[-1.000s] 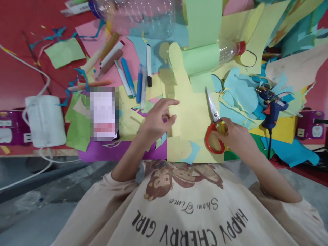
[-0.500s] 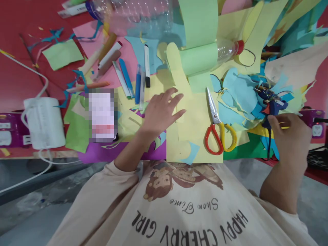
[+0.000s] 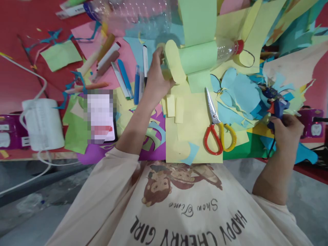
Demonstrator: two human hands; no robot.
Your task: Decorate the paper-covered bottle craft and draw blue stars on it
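Person wears loose cream top [image 3: 164, 213], sleeves [image 3: 102, 181] ending near elbows, front printed with brown-haired cartoon figures [image 3: 159, 186], dark script "Show Time" [image 3: 193, 207] and larger curved capitals [image 3: 176, 234]; left hand [image 3: 156, 77] and right hand [image 3: 288, 128] bare.

The left hand [image 3: 158, 80] curls at the end of a green-wrapped bottle [image 3: 200, 58], beside a round-ended yellow strip [image 3: 174, 61]; its grip is unclear. The right hand [image 3: 288, 129] holds a blue glue gun [image 3: 281, 107]. Between them, scissors [image 3: 214, 117] lie on yellow paper [image 3: 192, 131].

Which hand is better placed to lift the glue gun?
Right, I'd say: the right hand appears to grip the glue gun, while the left hand is well away, at the green-wrapped bottle.
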